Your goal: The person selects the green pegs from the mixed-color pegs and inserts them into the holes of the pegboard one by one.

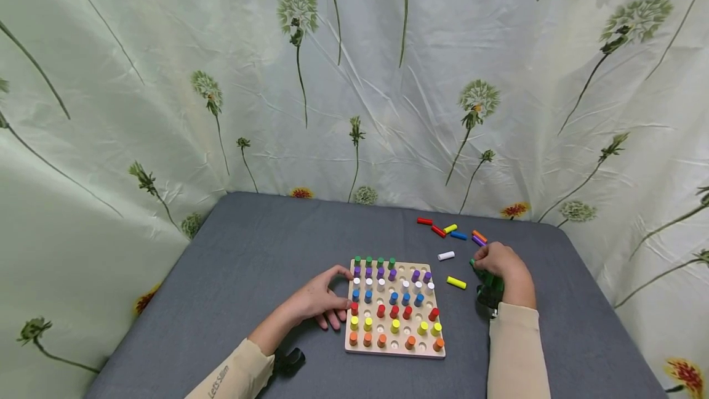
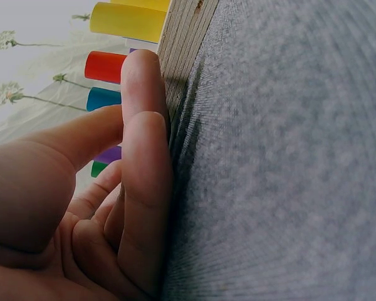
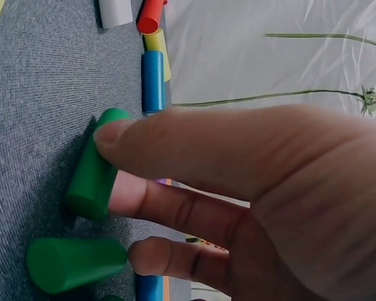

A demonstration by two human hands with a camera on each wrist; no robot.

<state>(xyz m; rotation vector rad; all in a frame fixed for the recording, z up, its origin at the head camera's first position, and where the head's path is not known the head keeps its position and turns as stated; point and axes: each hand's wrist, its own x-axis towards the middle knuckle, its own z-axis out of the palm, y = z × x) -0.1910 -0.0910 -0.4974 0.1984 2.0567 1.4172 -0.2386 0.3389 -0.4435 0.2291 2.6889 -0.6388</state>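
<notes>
A wooden pegboard [image 1: 396, 353] stands at the middle front in the head view, with rows of green, purple, white, blue, red, yellow and orange pegs among vacant holes. My left hand [image 1: 321, 297] rests against its left edge, thumb near the end red peg [image 1: 354, 309]. In the left wrist view, extended fingers [image 2: 147, 157] lie along the board's side. Right of the board, my right hand [image 1: 501, 260] pinches a green peg [image 3: 88, 182] between thumb and index finger, close above the cloth. Another green peg [image 3: 75, 263] lies beside it, at another fingertip.
Loose pegs lie on the grey cloth [image 1: 266, 245]: a white peg [image 1: 445, 256], a yellow peg [image 1: 456, 282], and behind them red pegs [image 1: 424, 221], a blue peg [image 1: 458, 235], a purple peg [image 1: 479, 241] and an orange peg [image 1: 479, 236]. A flowered curtain [image 1: 388, 109] hangs behind.
</notes>
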